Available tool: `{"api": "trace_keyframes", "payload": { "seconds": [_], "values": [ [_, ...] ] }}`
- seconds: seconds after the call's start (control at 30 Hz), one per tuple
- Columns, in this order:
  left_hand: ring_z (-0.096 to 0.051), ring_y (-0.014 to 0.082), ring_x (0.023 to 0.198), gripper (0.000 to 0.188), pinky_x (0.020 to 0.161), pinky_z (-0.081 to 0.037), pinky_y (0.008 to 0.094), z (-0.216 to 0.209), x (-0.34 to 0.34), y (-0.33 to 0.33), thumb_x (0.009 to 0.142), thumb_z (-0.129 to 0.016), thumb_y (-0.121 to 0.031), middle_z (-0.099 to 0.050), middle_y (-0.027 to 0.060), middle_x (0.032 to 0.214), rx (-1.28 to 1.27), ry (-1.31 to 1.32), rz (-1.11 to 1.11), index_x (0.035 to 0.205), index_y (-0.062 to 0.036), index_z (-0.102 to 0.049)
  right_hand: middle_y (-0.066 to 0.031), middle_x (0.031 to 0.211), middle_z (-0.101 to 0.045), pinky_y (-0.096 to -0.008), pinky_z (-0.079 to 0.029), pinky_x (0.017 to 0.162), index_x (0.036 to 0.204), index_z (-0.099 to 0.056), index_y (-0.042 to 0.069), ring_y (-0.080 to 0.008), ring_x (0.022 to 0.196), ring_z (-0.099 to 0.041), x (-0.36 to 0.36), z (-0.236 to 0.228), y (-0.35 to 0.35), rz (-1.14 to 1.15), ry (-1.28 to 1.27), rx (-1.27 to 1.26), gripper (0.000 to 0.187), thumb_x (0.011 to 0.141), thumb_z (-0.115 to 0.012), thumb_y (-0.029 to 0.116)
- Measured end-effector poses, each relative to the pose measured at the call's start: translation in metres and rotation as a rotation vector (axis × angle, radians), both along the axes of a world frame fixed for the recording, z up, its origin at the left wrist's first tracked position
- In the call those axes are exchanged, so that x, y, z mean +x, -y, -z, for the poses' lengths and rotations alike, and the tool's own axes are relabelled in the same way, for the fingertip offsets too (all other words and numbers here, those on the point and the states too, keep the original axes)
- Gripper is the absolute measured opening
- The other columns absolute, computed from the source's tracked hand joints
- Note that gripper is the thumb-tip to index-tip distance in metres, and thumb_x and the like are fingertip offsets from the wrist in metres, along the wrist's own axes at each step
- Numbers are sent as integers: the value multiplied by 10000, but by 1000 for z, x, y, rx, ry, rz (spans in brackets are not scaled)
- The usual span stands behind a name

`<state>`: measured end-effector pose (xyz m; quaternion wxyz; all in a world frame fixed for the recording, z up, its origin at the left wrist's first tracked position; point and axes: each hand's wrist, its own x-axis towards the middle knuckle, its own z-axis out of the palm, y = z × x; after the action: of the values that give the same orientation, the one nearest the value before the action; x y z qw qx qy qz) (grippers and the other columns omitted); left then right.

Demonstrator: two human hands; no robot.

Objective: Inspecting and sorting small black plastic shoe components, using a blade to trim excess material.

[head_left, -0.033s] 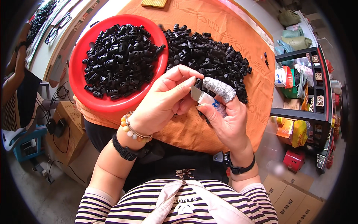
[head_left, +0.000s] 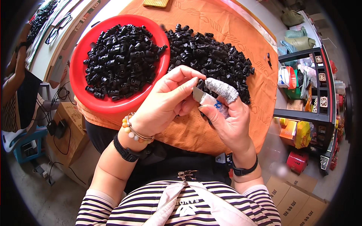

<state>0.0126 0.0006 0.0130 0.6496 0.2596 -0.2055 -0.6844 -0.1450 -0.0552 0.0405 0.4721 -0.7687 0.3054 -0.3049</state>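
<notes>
My left hand [head_left: 174, 92] is closed, thumb and forefinger pinching a small black plastic piece [head_left: 201, 83] that looks like a cord lock. My right hand [head_left: 230, 115] grips a short flat blade [head_left: 197, 94] whose handle end is wrapped in white with blue marks. Grey knitted covers [head_left: 222, 89] sheathe some of its fingers. The blade lies right against the black piece, between the two hands; their exact contact is partly hidden by fingers. Beyond the hands spreads a heap of black cord locks [head_left: 211, 51]. More cord locks [head_left: 120, 60] fill a red basin [head_left: 80, 84] to the left.
An orange cloth [head_left: 181, 133] covers the table. A few loose black pieces [head_left: 269, 59] lie at its right, and a yellow object [head_left: 155, 3] at the far edge. Rightward stand a dark shelf [head_left: 301, 113] and cardboard boxes [head_left: 301, 203]; leftward, a carton [head_left: 69, 132], cables and another person's arm [head_left: 15, 75].
</notes>
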Motion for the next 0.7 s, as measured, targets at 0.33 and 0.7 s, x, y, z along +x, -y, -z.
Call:
{"api": "trace_keyframes", "payload": {
  "seconds": [0.33, 0.7],
  "values": [
    [-376, 18, 532, 145, 463, -287, 160, 2, 2, 0, 936, -474, -161, -491, -36, 740, -5, -5, 0, 1043, -77, -522, -98, 900, -644, -238, -488, 672, 1126, -548, 2, -96, 772, -604, 0, -1, 1, -18, -5, 15, 364, 800, -674, 102],
    [-290, 13, 532, 175, 472, -224, 168, 3, 0, -1, 923, -474, -132, -449, -46, 728, -1, -3, -1, 1086, -73, -496, -73, 848, -631, -242, -479, 667, 1122, -559, 14, -94, 752, -584, -1, 3, 2, -22, 38, 69, 327, 818, -651, 92]
  ]
}}
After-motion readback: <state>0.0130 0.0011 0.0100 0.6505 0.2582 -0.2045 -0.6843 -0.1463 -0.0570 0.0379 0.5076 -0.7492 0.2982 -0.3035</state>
